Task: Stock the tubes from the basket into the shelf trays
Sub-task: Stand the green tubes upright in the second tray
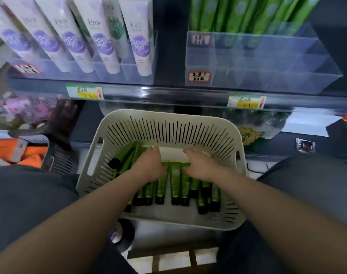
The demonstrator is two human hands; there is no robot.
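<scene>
Nearest, two bare forearms (89,214) reaching up from the bottom edge and into the basket (162,115).

Fingers (154,149) of the left hand (151,165) bent down over the far crimped ends of the green tubes (175,180), thumb laid on top, gripping the left part of the row. Fingers (189,150) of the right hand (201,165) curled the same way over the right part, thumb on top, gripping as well. Hands near each other but apart, two tubes showing between the thumbs.

Green tubes side by side across the basket floor, black caps (175,200) toward its near wall, crimped ends toward its far wall. A few more heaped aslant in the basket's far left corner. Pale basket floor just beyond the fingertips.

Basket pale, with slotted walls and a handle cut-out in the left side, low between two dark-clad knees (26,194).

Above the basket, a shelf edge (168,91) carrying two price labels (84,92). Above and right of the basket, a clear tray (267,62) split into compartments, tall green packs (237,14) standing at its back. Above and left of the basket, a second tray (137,72) with white-and-purple tubes (101,42) standing in it. Left of the basket, orange packs (8,151).
</scene>
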